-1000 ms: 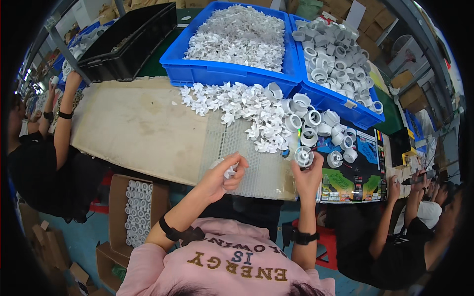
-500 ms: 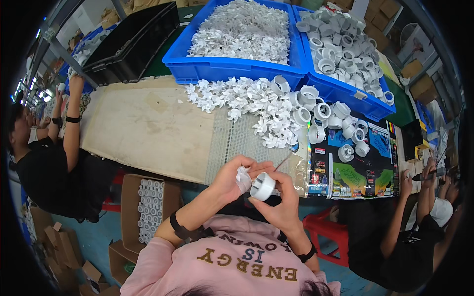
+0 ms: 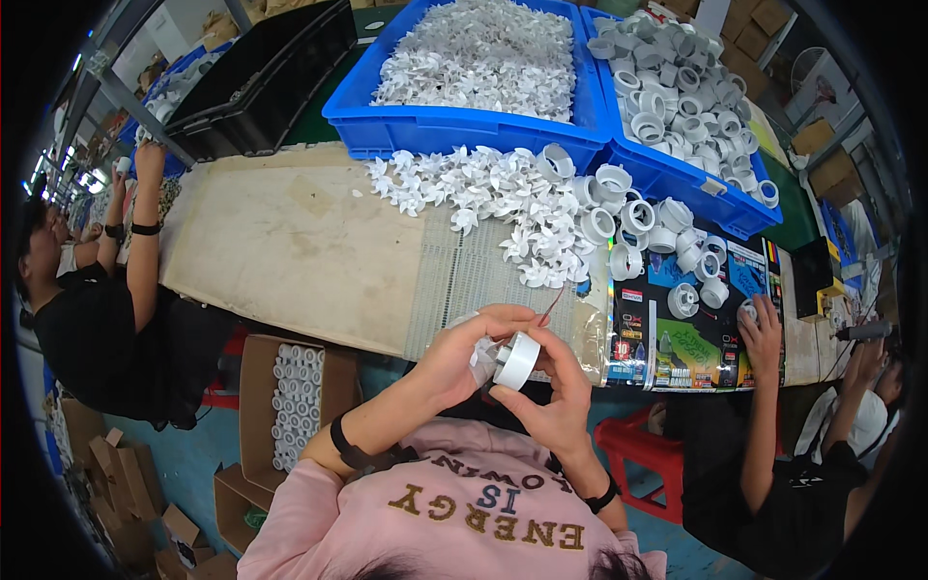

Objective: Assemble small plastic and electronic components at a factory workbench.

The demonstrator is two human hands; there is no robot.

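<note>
In front of my chest, my right hand [image 3: 556, 391] grips a round white plastic housing [image 3: 519, 361], thumb beneath and fingers over the far side. The housing is tipped with its opening toward my left hand [image 3: 462, 356]. Closed fingers of that hand meet the housing at its upper edge. Between its palm and the housing sits a white piece [image 3: 482, 356] resembling a small bladed fan wheel, partly hidden. A thin reddish wire [image 3: 553, 305] sticks up beyond my fingertips. Ahead on the table lie a heap of white fan wheels [image 3: 474, 198] and several loose white housings [image 3: 662, 240].
Behind the heaps stand a blue bin of fan wheels [image 3: 464, 124] and a blue bin of housings [image 3: 677, 172]. A black crate [image 3: 253, 92] is at the far left, a cardboard box [image 3: 253, 387] below the table. A co-worker's hand [image 3: 762, 333] rests on the printed sheet at right.
The housing has turned so its opening faces my left hand more. My left fingers have closed in at its edge. The co-worker at right has put a hand onto the table.
</note>
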